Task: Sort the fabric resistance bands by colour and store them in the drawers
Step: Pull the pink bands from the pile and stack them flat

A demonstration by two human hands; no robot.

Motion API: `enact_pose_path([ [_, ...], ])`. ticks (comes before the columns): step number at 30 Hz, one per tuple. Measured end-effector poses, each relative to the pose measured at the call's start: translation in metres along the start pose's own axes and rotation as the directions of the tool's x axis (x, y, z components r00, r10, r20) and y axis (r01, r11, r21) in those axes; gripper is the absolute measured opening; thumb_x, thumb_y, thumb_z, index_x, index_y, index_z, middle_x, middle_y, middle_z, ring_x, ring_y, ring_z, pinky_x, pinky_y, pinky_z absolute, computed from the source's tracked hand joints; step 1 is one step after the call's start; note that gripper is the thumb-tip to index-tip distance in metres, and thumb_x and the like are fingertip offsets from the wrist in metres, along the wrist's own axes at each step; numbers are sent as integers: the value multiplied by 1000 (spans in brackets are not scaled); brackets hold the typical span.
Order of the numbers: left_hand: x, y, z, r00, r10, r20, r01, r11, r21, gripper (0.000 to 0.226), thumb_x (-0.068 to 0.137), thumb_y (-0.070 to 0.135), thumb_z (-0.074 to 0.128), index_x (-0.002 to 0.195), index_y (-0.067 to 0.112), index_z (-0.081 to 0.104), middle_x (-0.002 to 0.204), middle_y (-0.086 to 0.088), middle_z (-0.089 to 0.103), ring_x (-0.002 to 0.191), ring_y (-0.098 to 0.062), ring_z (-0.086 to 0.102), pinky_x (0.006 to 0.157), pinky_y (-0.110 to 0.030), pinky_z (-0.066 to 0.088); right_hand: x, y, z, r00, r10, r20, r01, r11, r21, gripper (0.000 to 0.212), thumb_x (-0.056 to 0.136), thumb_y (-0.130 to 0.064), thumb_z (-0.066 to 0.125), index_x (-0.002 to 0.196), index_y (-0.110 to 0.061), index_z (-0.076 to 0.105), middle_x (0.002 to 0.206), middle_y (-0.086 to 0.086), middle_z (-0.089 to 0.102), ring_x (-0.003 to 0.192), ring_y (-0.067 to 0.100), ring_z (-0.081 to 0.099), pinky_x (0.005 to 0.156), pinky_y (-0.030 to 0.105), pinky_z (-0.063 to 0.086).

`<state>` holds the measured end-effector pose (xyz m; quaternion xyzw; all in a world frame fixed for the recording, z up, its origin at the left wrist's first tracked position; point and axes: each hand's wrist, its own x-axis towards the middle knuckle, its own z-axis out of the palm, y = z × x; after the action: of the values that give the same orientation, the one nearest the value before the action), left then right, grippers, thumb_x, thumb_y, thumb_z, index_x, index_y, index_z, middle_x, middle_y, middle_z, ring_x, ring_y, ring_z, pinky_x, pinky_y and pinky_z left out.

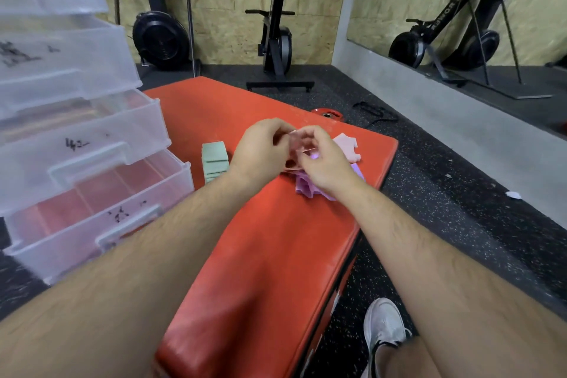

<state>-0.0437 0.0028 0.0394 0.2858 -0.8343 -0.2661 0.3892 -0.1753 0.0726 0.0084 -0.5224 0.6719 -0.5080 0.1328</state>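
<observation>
Both hands meet over the middle of a red padded mat [260, 239]. My left hand [260, 150] and my right hand [325, 159] pinch a pink fabric band [296, 141] between them, held just above the mat. Under the right hand lies a bunch of purple bands [306, 189]. More pink bands [348, 146] lie just beyond the right hand. A neat stack of green bands [214, 159] sits to the left of my left hand. A clear plastic drawer unit [76, 144] stands at the left, with its lower drawers pulled out.
The lowest open drawer [101, 209] looks pinkish inside; what it holds is unclear. Black exercise machines [276, 24] stand against the chipboard wall behind. A mirror [460, 9] leans at the right. My white shoe [383, 328] rests on the speckled floor beside the mat.
</observation>
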Motion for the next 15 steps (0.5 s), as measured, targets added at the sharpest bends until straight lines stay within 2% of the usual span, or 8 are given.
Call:
enact_pose_path([
  [3,-4,-3,-24,994,-63,-92,53,992,-113,19,91,12,56,102,17,71,93,13,69,84,1,60,73,-4,41,9,-9,12,999,43,-6,-44,996,-80,10,88,-30,64,92,-39,63,103,-6,69,98,10,64,92,37,52],
  [7,-8,-14,-53,977,-117,-177,77,973,-216,22,92,9,56,104,18,72,87,16,68,77,8,59,72,-11,46,16,-10,30,991,118,57,-99,958,-269,11,75,-54,58,84,-48,62,105,-3,63,105,18,57,98,41,46],
  [9,-10,-19,-66,968,-128,-216,71,965,-252,21,93,10,57,103,21,72,87,15,69,77,7,60,72,-16,50,15,-8,37,986,131,106,-84,927,-365,6,82,-48,63,85,-43,61,100,-5,55,113,22,51,101,38,39],
  [12,-15,-24,-82,956,-136,-258,59,956,-287,20,93,11,59,101,24,72,90,12,71,82,1,64,73,-20,54,14,-6,43,987,110,117,-40,876,-481,4,93,-36,64,95,-33,64,82,-15,46,114,22,46,94,35,30],
  [15,-22,-27,-92,954,-147,-263,69,957,-283,20,94,10,58,101,24,71,91,10,71,84,-1,64,72,-19,55,18,-10,46,990,138,5,-121,885,-450,8,94,-37,61,101,-35,64,94,-6,49,115,26,45,92,33,31],
])
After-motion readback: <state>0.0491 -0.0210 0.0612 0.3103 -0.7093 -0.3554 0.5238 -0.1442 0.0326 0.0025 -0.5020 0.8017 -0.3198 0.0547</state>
